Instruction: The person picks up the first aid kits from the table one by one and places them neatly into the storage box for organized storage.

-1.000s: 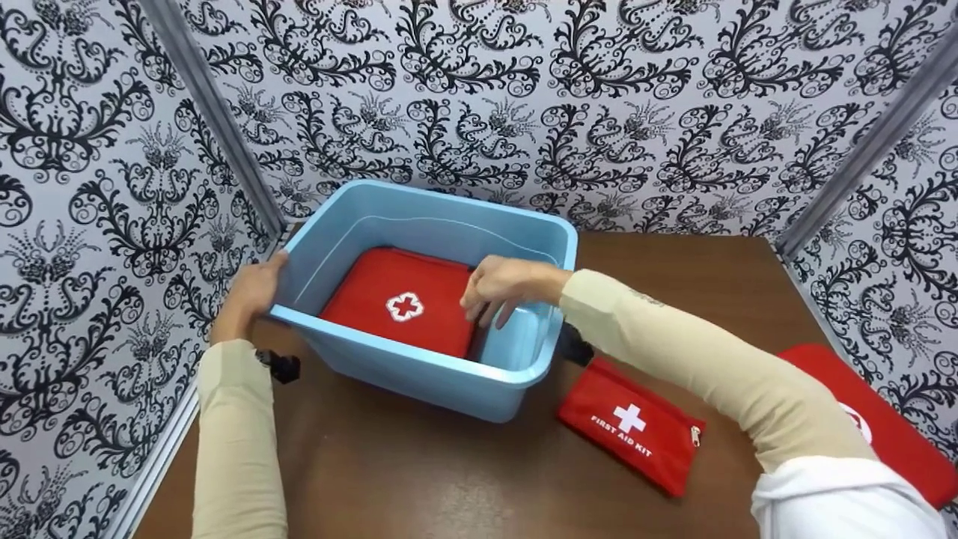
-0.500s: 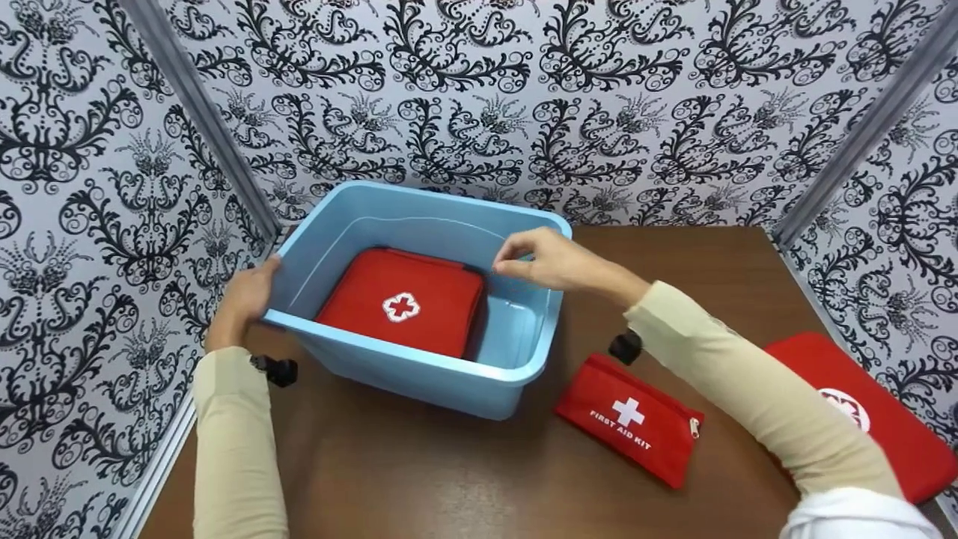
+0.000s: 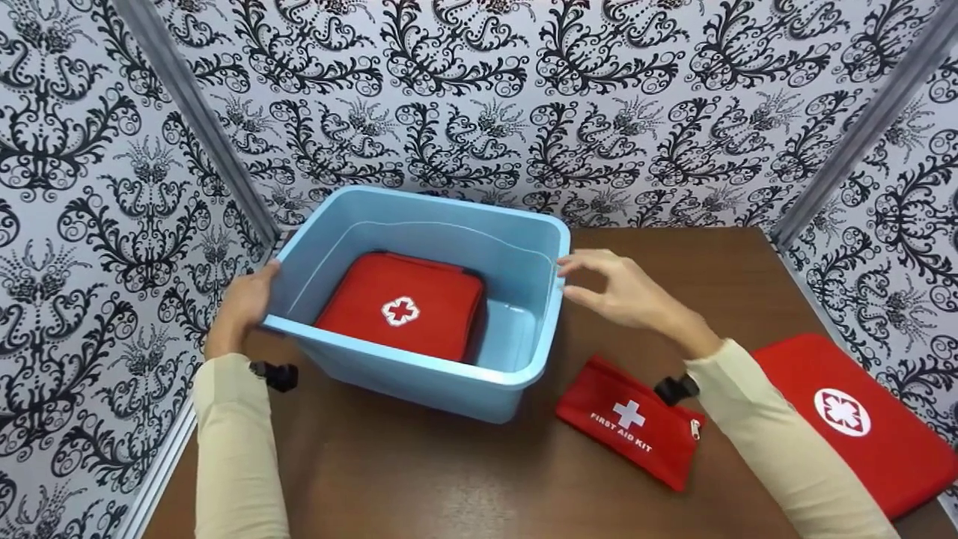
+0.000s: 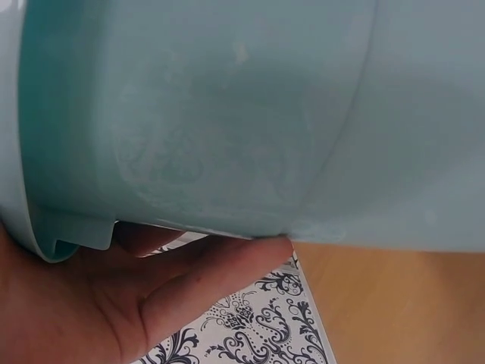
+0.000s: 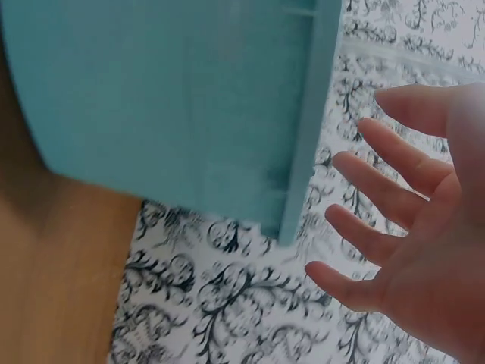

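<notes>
A light blue plastic tub (image 3: 419, 374) stands on the brown table, with a red first aid bag (image 3: 426, 322) lying inside, its white-edged cross emblem facing up. My left hand (image 3: 245, 303) grips the tub at its left rim. In the left wrist view that hand (image 4: 151, 303) lies under the rim, a digit against the outer wall. Beside the right rim my right hand (image 3: 625, 292) is spread and holds nothing. The right wrist view shows its fingers (image 5: 379, 178) apart from the tub wall (image 5: 167, 98).
A flat red pouch (image 3: 629, 423) marked FIRST AID KIT lies right of the tub. Farther right is a larger red case (image 3: 868, 427) with a round white emblem, partly behind the right sleeve (image 3: 786, 442). Patterned walls (image 3: 479, 112) enclose the table (image 3: 419, 479) behind and at the sides.
My right hand has come out of the tub, moving right past its rim, and its fingers have spread. The bag inside is now fully uncovered. My left hand stays at the left rim.
</notes>
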Demonstrator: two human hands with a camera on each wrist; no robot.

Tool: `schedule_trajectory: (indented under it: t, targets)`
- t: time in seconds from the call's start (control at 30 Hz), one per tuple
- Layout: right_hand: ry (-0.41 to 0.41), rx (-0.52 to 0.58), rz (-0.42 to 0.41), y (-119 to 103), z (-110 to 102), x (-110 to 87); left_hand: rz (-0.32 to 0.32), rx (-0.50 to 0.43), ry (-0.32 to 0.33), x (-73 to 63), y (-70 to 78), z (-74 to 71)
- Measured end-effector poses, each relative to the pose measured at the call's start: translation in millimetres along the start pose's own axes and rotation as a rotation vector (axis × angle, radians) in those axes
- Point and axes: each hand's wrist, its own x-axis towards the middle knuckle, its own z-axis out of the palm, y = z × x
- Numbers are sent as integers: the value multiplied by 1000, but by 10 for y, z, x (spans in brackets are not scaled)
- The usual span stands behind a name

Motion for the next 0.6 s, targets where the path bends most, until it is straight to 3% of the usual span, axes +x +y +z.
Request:
schedule_trajectory:
  t: [0.17, 0.37, 0.6]
  targets:
    - [83, -41, 31, 271, 12, -255, -4, -20, -7, 3, 8, 9]
    - [121, 36, 165, 467, 46, -554, -7, -2, 16, 41, 11, -5]
    - [158, 59, 261, 706, 71, -895, 11, 23, 19, 27, -17, -5]
